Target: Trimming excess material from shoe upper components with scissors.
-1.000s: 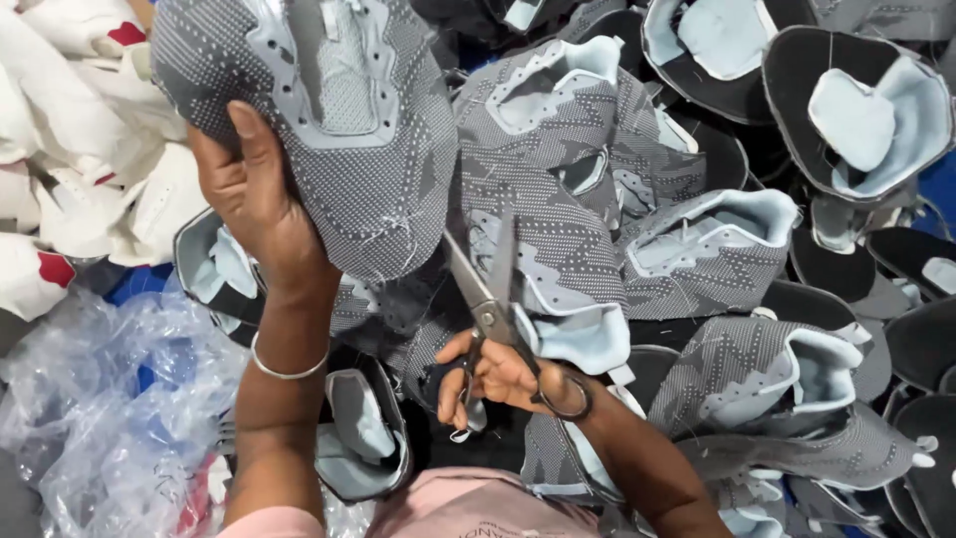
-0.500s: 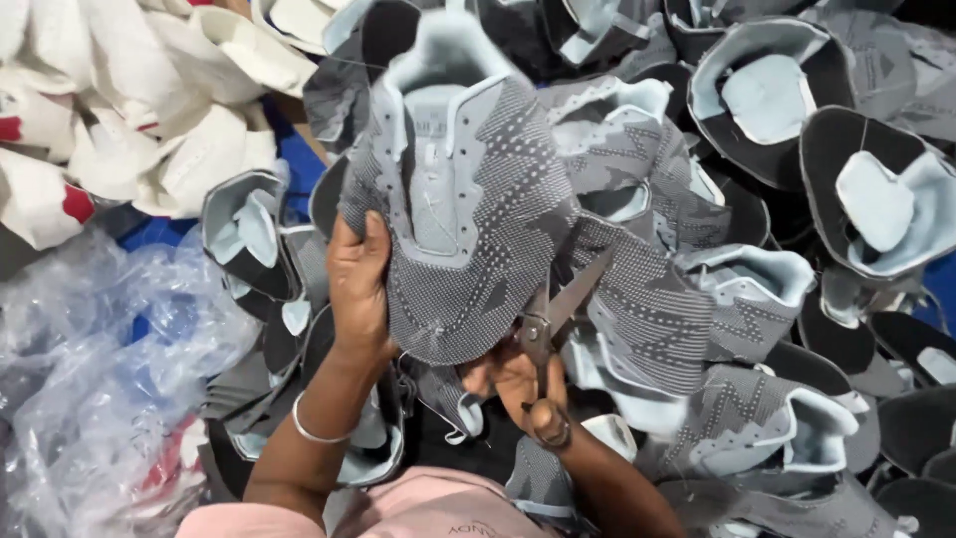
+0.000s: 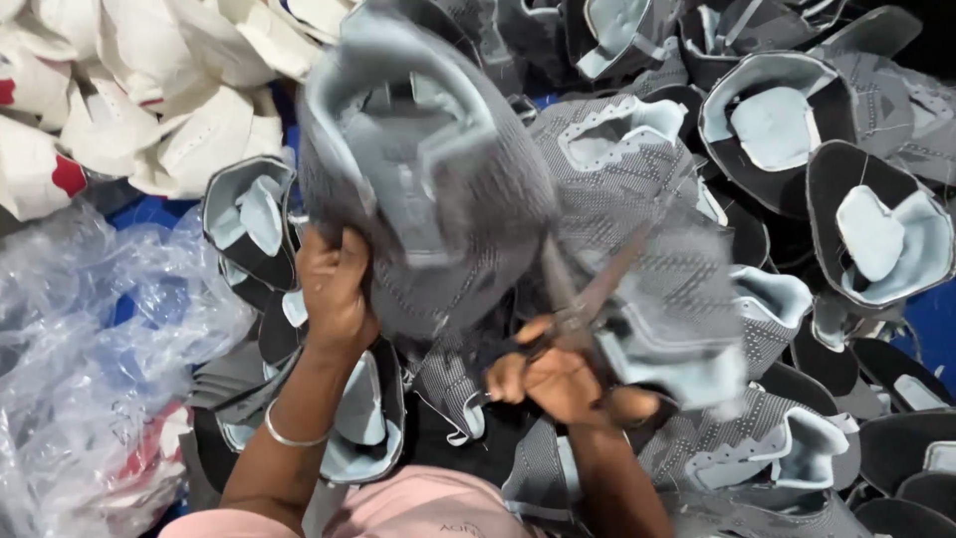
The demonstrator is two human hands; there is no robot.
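Observation:
My left hand [image 3: 334,289] grips the lower edge of a grey knitted shoe upper [image 3: 428,179] with a pale blue lining, held up in front of me and blurred by motion. My right hand [image 3: 558,384] is closed on the handles of a pair of scissors [image 3: 588,294], whose open blades point up and to the right, close to the right edge of the held upper. A thin metal bangle sits on my left wrist.
A heap of grey shoe uppers [image 3: 797,149] with pale blue linings fills the middle and right. White shoe uppers [image 3: 119,90] with red patches lie at the upper left. Crumpled clear plastic bags [image 3: 90,369] cover the lower left.
My left hand has drawn the grey upper closer and lower. My right hand has swung the scissors up, so their open blades now point up and right beside the upper.

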